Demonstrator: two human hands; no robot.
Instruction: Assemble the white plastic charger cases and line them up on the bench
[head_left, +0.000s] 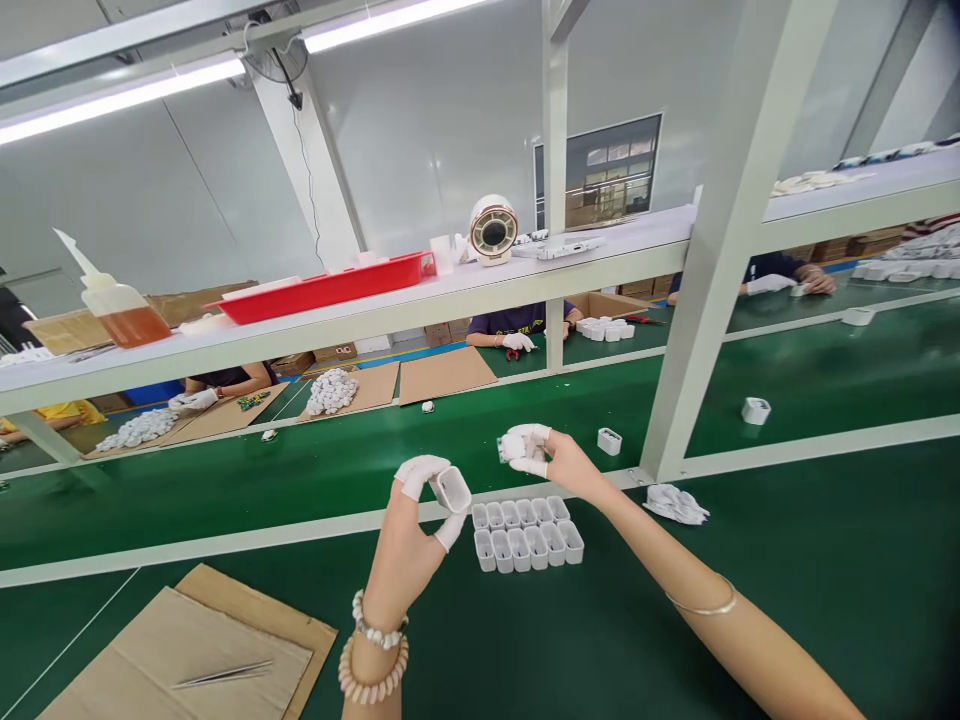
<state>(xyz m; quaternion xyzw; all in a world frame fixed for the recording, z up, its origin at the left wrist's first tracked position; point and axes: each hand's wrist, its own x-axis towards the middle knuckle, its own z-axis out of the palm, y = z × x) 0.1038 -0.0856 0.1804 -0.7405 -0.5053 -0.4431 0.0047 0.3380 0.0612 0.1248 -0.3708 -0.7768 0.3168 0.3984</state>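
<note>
My left hand (pixel 420 510), with white finger covers, is closed around a small white plastic housing (pixel 454 490) whose open end faces me. Up and to the right, over the green belt, my right hand (pixel 551 458) pinches a small white part (pixel 514 448) with a clear or greenish edge; its exact kind I cannot make out. Below and between the hands stand two rows of similar white housings (pixel 528 548) on the green table, their open ends up. Another white housing (pixel 609 441) rests on the belt just beyond my right wrist.
A slanted white post (pixel 705 270) rises right of my right arm, near crumpled white gloves (pixel 676 503). Tweezers (pixel 223 674) lie on cardboard (pixel 165 650) at lower left. A shelf (pixel 360 310) crosses above the belt, holding a red tray (pixel 322 288). Co-workers' hands show beyond.
</note>
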